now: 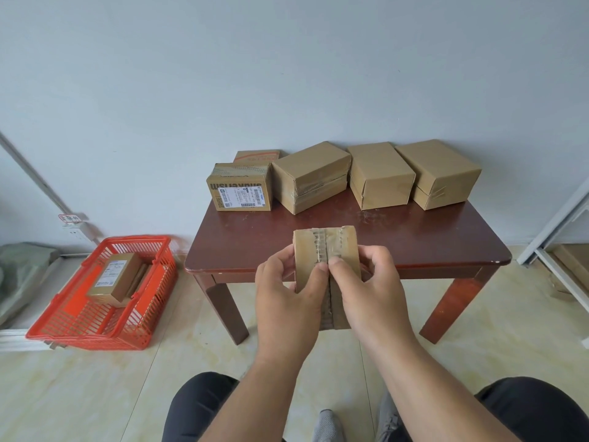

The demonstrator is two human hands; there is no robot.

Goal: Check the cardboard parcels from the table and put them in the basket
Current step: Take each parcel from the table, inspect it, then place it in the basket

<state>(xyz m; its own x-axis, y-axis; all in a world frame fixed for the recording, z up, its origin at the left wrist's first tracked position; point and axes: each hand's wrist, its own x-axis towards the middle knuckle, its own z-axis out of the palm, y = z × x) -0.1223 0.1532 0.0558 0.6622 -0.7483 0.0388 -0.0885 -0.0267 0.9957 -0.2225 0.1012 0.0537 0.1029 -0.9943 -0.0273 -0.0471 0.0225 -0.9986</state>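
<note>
Parcel [322, 250]: upright between both hands, above the table's [414, 240] near edge.
Left hand [287, 291]: grips its left side.
Right hand [366, 291]: grips its right side, thumbs meeting on the taped seam.

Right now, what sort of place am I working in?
Probably a plain room used as a small parcel-sorting spot: taped cardboard parcels lined on a low wooden table against a bare wall, and a red plastic basket on the tiled floor already holding a labelled parcel.

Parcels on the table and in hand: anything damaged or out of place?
The held parcel, gripped by the left hand and right hand, has rough, wrinkled tape along its seam. On the table, the labelled parcel sits with its print upside down.
</note>
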